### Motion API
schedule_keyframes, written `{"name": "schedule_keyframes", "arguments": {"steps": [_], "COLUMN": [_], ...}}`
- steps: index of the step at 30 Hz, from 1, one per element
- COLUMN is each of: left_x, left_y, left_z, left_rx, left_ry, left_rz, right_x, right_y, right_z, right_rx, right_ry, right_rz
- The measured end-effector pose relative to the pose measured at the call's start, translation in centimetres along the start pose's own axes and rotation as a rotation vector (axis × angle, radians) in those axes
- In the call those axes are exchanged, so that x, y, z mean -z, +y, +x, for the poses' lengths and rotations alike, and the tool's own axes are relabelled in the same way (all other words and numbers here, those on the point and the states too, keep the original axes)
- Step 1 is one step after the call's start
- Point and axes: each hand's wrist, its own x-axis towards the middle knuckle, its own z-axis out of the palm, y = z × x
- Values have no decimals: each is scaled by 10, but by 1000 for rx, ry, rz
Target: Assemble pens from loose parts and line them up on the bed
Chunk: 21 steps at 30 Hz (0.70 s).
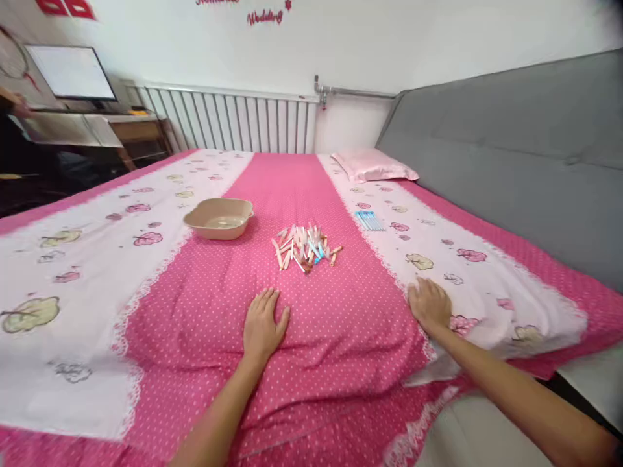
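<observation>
Bare forearms (219, 415) poke in down low, left hand (263, 324) and right hand (432, 303) both palm-down, fingers loose, nothing visibly held. Jumbled sticks (311, 246) point every which way mid-frame, up-right of the left hand, which is closer.

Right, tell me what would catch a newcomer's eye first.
Probably the jumbled pile of slim, pen-like sticks in the middle of the pink-and-white bedspread. Next come the beige basin to the pile's left and the neat row of blue sticks to its right.
</observation>
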Motion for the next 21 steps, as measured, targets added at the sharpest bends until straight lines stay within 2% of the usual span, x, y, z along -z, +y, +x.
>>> {"name": "schedule_keyframes", "arguments": {"steps": [21], "left_x": [3], "left_y": [-1], "left_z": [-2], "left_rx": [19], "left_ry": [8], "left_rz": [11], "right_x": [-1], "right_y": [-2], "right_z": [-1], "right_rx": [-35], "right_ry": [-12], "right_rz": [69]}}
